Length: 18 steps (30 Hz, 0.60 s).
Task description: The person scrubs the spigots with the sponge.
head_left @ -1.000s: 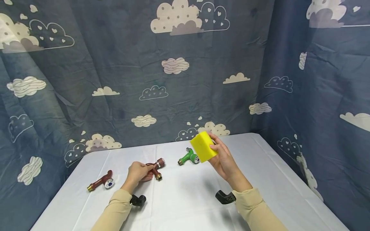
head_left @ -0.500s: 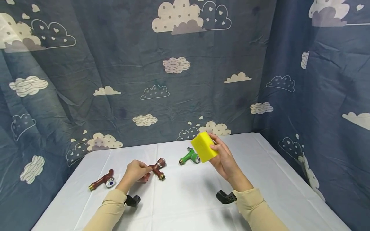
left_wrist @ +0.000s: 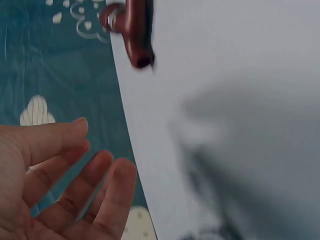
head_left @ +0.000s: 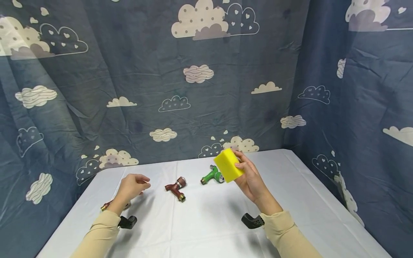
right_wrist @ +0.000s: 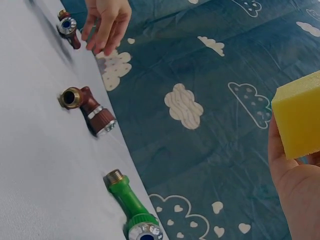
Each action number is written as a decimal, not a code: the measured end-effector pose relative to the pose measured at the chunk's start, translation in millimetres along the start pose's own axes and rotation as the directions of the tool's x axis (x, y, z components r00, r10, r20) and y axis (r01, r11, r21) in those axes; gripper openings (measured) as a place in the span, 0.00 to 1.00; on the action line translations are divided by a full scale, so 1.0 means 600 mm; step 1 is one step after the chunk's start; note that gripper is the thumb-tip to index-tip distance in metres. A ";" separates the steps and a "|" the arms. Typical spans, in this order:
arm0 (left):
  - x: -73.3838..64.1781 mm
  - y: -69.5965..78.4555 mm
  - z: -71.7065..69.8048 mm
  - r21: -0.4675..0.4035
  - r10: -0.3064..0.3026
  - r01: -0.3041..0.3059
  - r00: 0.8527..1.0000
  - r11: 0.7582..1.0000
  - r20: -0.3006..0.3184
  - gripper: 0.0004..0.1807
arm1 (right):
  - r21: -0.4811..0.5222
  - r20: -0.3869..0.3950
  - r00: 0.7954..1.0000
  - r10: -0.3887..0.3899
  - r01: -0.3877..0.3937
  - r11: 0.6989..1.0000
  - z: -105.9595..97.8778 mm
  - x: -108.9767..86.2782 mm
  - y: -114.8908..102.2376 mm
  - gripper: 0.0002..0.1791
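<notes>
My right hand [head_left: 250,179] grips a yellow sponge [head_left: 228,165] above the table, thumb on its near side. The sponge [right_wrist: 300,117] also shows at the right of the right wrist view. My left hand [head_left: 131,188] is raised over the table with loosely bent fingers and nothing between them; the left wrist view shows its fingers [left_wrist: 112,195] apart. A reddish-brown angle valve [head_left: 176,187] with a brass threaded end lies right of that hand. A second brown angle valve [head_left: 105,205] lies mostly hidden behind the left wrist. Behind the sponge lies a green angle valve [head_left: 211,175].
A white cloth covers the table [head_left: 206,222]. Dark blue cloud-print curtains [head_left: 135,71] stand behind it and at both sides. Each wrist wears a black camera mount [head_left: 252,220].
My left hand has let go of the middle brown angle valve and moved left, across the other brown valve. The middle valve now lies free. My right hand and the sponge stay nearly still.
</notes>
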<state>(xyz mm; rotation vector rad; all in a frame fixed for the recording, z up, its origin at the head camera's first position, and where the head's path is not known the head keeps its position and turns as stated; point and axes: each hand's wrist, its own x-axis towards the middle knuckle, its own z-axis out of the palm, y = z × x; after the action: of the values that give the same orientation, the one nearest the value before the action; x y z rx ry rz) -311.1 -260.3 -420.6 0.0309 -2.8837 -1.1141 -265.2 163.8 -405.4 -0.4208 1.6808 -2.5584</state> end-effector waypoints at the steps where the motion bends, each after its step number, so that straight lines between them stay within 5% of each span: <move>1: 0.000 -0.006 -0.009 0.030 0.010 -0.010 1.000 0.999 -0.008 0.14 | 0.000 -0.003 1.000 0.001 -0.001 1.000 0.000 0.001 0.001 0.26; 8: -0.002 -0.054 -0.068 0.213 0.009 0.003 0.998 0.977 -0.054 0.18 | 0.000 -0.004 1.000 0.013 -0.013 1.000 -0.001 0.004 0.005 0.27; 18: -0.010 -0.129 -0.119 0.284 -0.027 0.020 0.999 0.959 0.023 0.28 | 0.001 -0.003 1.000 0.020 -0.020 1.000 -0.004 0.002 0.004 0.27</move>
<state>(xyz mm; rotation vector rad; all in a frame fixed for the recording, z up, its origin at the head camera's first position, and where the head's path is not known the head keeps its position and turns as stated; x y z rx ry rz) -301.1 -364.9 -420.1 0.0615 -3.0487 -0.6990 -266.9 164.6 -408.3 -0.3993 1.6756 -2.5472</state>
